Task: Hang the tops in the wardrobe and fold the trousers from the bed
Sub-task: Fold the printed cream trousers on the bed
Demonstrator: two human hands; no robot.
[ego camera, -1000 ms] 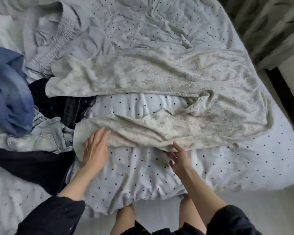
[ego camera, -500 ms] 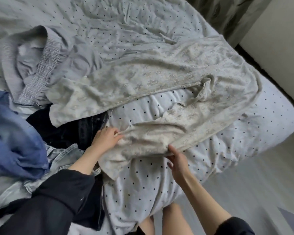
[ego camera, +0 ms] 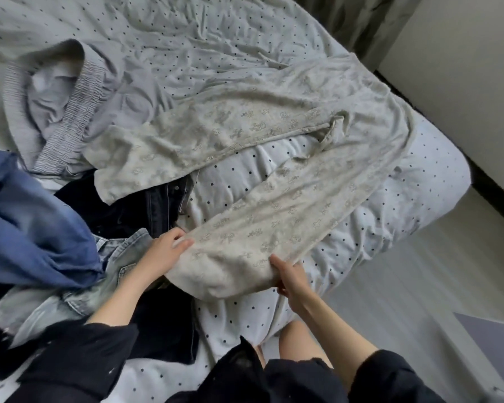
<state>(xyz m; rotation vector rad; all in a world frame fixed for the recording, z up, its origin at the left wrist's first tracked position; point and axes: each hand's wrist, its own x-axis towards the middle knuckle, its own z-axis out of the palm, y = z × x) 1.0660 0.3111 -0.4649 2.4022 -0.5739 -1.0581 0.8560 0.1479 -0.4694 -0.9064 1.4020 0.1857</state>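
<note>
Printed trousers (ego camera: 274, 158) spread on the bed (ego camera: 405, 199), legs apart, not yet folded. Both hands pinching the near leg's hem, left (ego camera: 165, 253) and right (ego camera: 288, 276) at opposite corners. Beside the trousers: jeans (ego camera: 70, 292), grey trousers (ego camera: 70, 112), blue top (ego camera: 32, 228), all unsorted. Task barely begun, probably.

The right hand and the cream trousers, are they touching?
Touching. The head view shows the right hand pinching the hem of the cream trousers, thumb on top of the cloth.
</note>
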